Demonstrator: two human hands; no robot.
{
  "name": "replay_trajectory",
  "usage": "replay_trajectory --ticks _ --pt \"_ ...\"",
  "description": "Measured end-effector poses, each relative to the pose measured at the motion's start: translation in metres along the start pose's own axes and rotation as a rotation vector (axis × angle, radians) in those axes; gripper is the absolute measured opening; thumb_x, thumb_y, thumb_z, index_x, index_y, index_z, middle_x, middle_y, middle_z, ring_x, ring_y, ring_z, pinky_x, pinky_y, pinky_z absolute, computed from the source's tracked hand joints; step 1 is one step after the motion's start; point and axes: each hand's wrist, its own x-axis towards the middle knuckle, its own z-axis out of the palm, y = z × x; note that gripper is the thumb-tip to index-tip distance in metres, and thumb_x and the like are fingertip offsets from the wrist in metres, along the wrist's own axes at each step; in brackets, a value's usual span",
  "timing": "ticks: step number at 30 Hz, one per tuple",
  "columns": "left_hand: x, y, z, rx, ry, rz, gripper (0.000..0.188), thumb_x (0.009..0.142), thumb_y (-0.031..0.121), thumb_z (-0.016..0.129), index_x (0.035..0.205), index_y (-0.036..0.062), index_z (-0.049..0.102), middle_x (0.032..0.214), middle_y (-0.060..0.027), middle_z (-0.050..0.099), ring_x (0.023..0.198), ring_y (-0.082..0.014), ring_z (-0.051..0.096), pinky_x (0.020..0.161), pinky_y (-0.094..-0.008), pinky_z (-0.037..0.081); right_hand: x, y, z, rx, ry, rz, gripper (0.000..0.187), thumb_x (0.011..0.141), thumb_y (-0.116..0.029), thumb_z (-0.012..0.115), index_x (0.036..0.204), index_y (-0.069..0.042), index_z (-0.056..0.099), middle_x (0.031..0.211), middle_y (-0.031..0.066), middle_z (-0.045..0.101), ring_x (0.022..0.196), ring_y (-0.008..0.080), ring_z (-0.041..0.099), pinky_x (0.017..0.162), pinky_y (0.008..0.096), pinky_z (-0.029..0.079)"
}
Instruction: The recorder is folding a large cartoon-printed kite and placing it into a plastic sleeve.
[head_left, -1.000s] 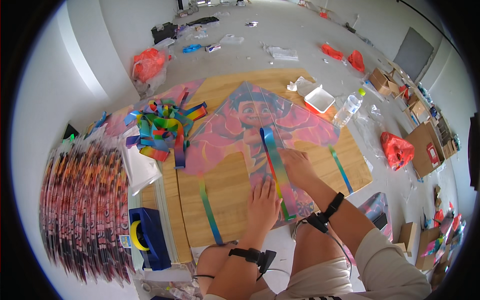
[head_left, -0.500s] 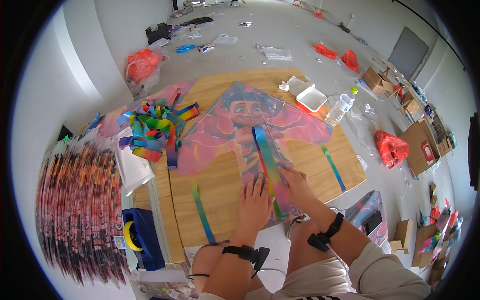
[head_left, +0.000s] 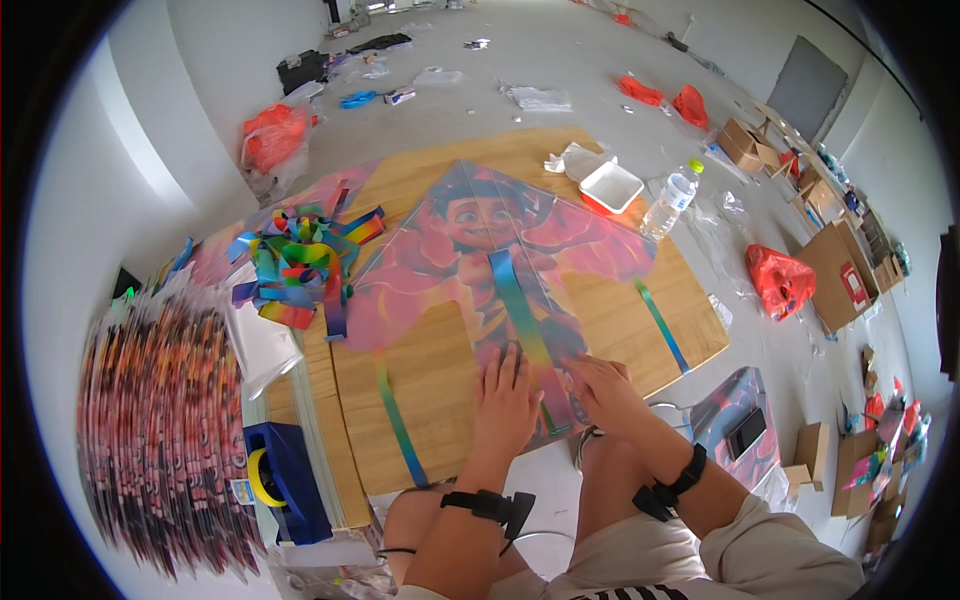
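A pink and purple kite [head_left: 600, 235] printed with a cartoon figure lies spread on a wooden board. Down its middle runs a wide rainbow ribbon [head_left: 515, 300], blue at the far end. My left hand [head_left: 505, 402] rests flat on the kite's lower part, just left of the ribbon, fingers stretched forward. On the other side, my right hand [head_left: 605, 395] lies at the lower right edge of the kite, its fingers extended and partly bent over the sheet. Narrow green-blue ribbons hang from the kite's left [head_left: 398, 425] and right [head_left: 660, 325] wings.
Loose rainbow ribbons [head_left: 300, 260] pile up at the board's left. Nearby are a blue tape dispenser [head_left: 290, 480] and a thick stack of printed kites [head_left: 165, 430]. A white food tray [head_left: 611, 187] and a water bottle [head_left: 670, 203] stand far right. A phone [head_left: 746, 431] lies lower right.
My right hand has slid toward me along the kite's right edge. The ribbon now lies flatter and wider, and the red strip along its left side no longer shows. My left hand stays about in place.
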Motion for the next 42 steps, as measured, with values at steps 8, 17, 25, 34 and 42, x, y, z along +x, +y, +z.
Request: replay_trajectory --ticks 8,17,25,34,42 --pt "-0.020 0.012 -0.024 -0.087 -0.062 0.057 0.055 0.096 0.020 0.069 0.145 -0.0003 0.059 0.156 -0.0180 0.053 0.148 -0.0379 0.046 0.124 -0.0528 0.033 -0.053 -0.027 -0.015 0.037 -0.010 0.140 0.049 0.093 0.000 0.061 0.141 -0.011 0.064 0.137 0.0114 0.070 0.136 0.0330 0.060 0.114 0.0486 0.040" --pt "-0.059 0.034 -0.045 -0.098 -0.215 0.257 0.052 0.094 0.020 0.072 0.140 -0.0035 0.061 0.150 -0.0163 0.059 0.143 -0.0356 0.051 0.123 -0.0510 0.037 -0.080 -0.021 0.009 0.009 0.081 0.063 0.048 0.092 -0.002 0.066 0.139 -0.012 0.064 0.142 0.0101 0.066 0.140 0.0328 0.055 0.113 0.0504 0.041" --pt "-0.062 0.038 -0.046 -0.106 -0.261 0.257 0.064 0.095 0.021 0.073 0.149 -0.0056 0.052 0.157 -0.0233 0.050 0.146 -0.0411 0.046 0.123 -0.0521 0.035 -0.094 -0.016 0.017 0.046 0.063 0.036 0.049 0.092 -0.006 0.067 0.141 -0.012 0.063 0.152 0.0047 0.061 0.152 0.0291 0.044 0.116 0.0524 0.038" --pt "-0.064 0.040 -0.043 0.036 -0.259 0.309 0.069 0.097 0.036 0.072 0.151 -0.0023 0.051 0.159 -0.0232 0.048 0.149 -0.0430 0.043 0.125 -0.0567 0.029 -0.098 -0.019 0.020 -0.028 0.077 -0.001 0.052 0.091 -0.009 0.070 0.143 -0.011 0.063 0.155 0.0071 0.058 0.153 0.0291 0.043 0.118 0.0536 0.037" --pt "-0.066 0.036 -0.035 0.019 -0.279 0.308 0.070 0.100 0.040 0.068 0.152 -0.0035 0.050 0.164 -0.0215 0.044 0.153 -0.0424 0.038 0.125 -0.0590 0.028 -0.100 -0.023 0.018 -0.036 0.056 -0.029 0.052 0.091 -0.011 0.071 0.142 -0.011 0.063 0.155 0.0092 0.058 0.154 0.0294 0.042 0.119 0.0532 0.036"
